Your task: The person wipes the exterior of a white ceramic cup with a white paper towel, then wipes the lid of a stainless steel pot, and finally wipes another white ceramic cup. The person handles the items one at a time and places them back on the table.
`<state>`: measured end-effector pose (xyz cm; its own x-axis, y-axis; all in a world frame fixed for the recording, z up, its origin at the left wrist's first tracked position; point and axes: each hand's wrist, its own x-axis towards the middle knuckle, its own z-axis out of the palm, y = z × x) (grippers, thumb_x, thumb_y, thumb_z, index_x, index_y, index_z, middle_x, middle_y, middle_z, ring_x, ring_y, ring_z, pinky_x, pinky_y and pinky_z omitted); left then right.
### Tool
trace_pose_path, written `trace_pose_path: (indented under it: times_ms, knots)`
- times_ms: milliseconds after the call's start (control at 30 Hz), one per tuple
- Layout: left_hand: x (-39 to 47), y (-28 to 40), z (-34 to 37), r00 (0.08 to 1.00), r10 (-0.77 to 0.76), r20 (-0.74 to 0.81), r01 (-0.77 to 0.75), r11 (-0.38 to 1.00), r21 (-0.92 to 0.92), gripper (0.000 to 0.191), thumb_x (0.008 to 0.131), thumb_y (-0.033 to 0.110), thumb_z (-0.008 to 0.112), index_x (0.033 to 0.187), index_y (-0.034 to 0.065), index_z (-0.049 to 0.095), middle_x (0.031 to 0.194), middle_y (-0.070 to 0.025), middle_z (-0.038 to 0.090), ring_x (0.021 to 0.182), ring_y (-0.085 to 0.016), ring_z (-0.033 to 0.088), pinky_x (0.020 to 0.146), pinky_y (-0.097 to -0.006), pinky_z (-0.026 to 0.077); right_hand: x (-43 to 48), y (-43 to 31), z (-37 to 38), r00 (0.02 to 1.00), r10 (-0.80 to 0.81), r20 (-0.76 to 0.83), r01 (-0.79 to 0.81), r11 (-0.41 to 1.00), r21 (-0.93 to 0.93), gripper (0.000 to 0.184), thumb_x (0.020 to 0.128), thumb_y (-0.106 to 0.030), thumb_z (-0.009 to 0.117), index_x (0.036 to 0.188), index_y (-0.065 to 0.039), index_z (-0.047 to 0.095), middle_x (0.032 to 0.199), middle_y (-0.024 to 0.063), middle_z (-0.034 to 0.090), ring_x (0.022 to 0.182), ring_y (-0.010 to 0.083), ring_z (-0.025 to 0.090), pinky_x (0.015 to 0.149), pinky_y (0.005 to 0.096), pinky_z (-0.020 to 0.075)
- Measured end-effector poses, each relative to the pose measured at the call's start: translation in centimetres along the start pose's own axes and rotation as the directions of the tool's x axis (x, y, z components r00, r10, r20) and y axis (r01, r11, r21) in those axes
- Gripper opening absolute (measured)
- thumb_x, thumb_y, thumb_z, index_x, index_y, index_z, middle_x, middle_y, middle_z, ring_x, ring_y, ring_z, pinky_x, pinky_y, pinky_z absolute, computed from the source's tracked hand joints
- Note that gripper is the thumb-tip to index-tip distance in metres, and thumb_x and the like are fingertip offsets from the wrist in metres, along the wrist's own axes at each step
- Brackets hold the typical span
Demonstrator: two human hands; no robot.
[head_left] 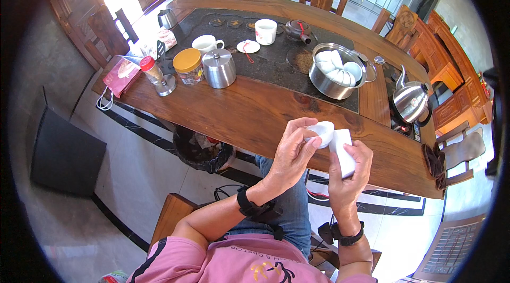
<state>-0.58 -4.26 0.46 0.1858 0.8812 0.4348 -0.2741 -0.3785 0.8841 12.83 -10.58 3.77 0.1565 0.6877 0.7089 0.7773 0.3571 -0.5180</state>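
Note:
My left hand (293,151) grips a small white cup (322,133) between thumb and fingers, tilted over the table's near edge. Close beside it, my right hand (352,165) is closed around a white rectangular sponge-like block (343,153), held upright. The block's top is near the cup's side; whether they touch I cannot tell. Beyond my hands stands a steel pot (336,90) that holds several white cups (328,62), with a glass lid (364,62) leaning at its right side.
A steel kettle (410,102) stands at the right. Along the left are a steel canister (219,68), a yellow-lidded jar (188,67) and a red-capped container (151,70). A white mug (266,32) and dark teapot (298,30) stand farther back. A lined bin (203,149) is below the table's edge.

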Motion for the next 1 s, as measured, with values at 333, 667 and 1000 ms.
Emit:
trace_pose_path:
  times_ms: [333,667,1000]
  knots:
    - [0.0,-1.4,-0.4,0.999,-0.02,-0.047,0.029,0.979,0.2,0.023,0.098,0.023,0.062,0.093,0.0007,0.059,0.084,-0.0052,0.053,0.074,-0.013,0.044,0.063,-0.0288,0.038,0.1,0.6,0.8,0.998,-0.042,0.045,0.039,0.997,0.065,0.032,0.08,-0.003,0.074,0.108,-0.002,0.058,0.104,0.0182,0.059,0.094,0.0324,0.059,0.083,0.0401,0.048]
    - [0.3,-0.3,-1.4,0.907,-0.24,0.345,0.314,0.933,-0.178,0.031,0.104,0.032,0.05,0.103,0.0028,0.061,0.099,0.0015,0.058,0.088,-0.006,0.05,0.078,-0.0224,0.042,0.8,3.1,-0.3,0.823,0.525,0.217,-0.565,0.714,0.414,0.029,0.091,-0.017,0.07,0.112,-0.002,0.058,0.104,0.007,0.061,0.096,0.0136,0.056,0.085,0.028,0.0467]
    - [-0.6,-1.4,-1.0,0.892,-0.288,0.348,0.419,0.815,-0.4,0.032,0.105,0.029,0.049,0.121,0.0044,0.06,0.109,0.0014,0.06,0.103,-0.007,0.052,0.092,-0.0227,0.042,0.9,2.9,0.0,0.804,0.577,0.141,-0.575,0.696,0.431,0.031,0.093,-0.019,0.07,0.116,-0.003,0.058,0.104,0.0061,0.061,0.096,0.0132,0.056,0.085,0.0286,0.047]
